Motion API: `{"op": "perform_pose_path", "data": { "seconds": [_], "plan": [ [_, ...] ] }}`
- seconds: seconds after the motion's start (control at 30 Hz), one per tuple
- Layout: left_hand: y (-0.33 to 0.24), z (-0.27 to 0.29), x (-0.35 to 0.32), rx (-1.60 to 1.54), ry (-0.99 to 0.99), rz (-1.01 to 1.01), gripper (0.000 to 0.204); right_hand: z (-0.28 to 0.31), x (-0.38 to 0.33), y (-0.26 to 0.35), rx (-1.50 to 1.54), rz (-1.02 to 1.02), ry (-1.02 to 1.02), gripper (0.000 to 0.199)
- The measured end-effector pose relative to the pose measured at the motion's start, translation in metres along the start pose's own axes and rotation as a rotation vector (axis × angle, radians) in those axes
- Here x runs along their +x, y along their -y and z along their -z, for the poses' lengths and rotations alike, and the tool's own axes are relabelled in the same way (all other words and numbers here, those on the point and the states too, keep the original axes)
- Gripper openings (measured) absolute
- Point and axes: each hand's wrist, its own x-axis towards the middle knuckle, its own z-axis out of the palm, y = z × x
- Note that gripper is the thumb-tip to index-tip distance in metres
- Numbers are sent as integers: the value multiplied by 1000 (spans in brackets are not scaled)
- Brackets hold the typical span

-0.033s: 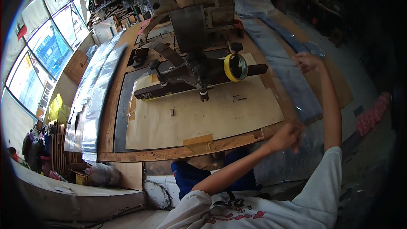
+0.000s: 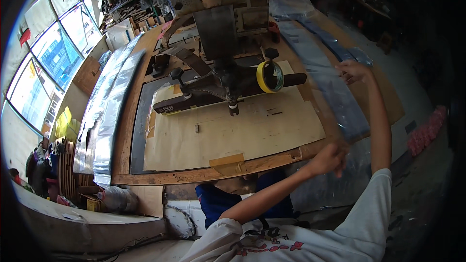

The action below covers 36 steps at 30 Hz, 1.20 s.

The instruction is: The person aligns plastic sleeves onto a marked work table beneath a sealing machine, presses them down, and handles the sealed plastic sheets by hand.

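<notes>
Although both arms reach over to the right side of the table, hardly anything has shifted since the instant before: the right hand [image 2: 354,71] is out where it was, and the left hand [image 2: 330,159] has drifted a touch at most, nearer the body. From where I stand, the right hand's fingers bend in toward the thumb, but I can't tell whether they pinch any film; the left is bunched and slightly blurred, and I can't tell whether anything is caught in it either. The clear film strip [image 2: 335,99] lies lengthwise along that side, its visible stretch passing between the two hands, with more clear sheeting [image 2: 315,191] below the left one. So small a change suggests, to my eye, a careful pause in handling the film rather than a finished step.

Left of the hands, the cream board [image 2: 233,138] sits within a wooden frame [image 2: 160,178], and no film shows on it. Over it, a dark crossbar [image 2: 179,103] hangs under the machine's metal head [image 2: 213,31], with a yellow tape roll [image 2: 260,78] looped around it. Farther left, glossy film strips [image 2: 109,121] line the opposite side.
</notes>
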Motion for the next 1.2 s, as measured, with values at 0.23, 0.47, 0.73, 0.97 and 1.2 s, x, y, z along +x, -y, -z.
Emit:
{"op": "perform_pose_path", "data": {
  "seconds": [0.23,0.47,0.73,0.97,1.2],
  "plan": [
    [17,-20,2,-27,48,-16,30,-15,-28,20,198,-37,103,81],
    [9,-15,10,-58,216,10,35,-7,13,-6,20,56,-122,76],
    [-11,-21,34,-98,279,123,41,40,54,-18,-746,-160,136,45],
    [8,-13,19,105,362,171,51,-12,62,23,-208,-371,-83,28],
    [-7,-23,31,-12,329,53,68,40,118,-44,-346,164,-358,26]
  ]
}}
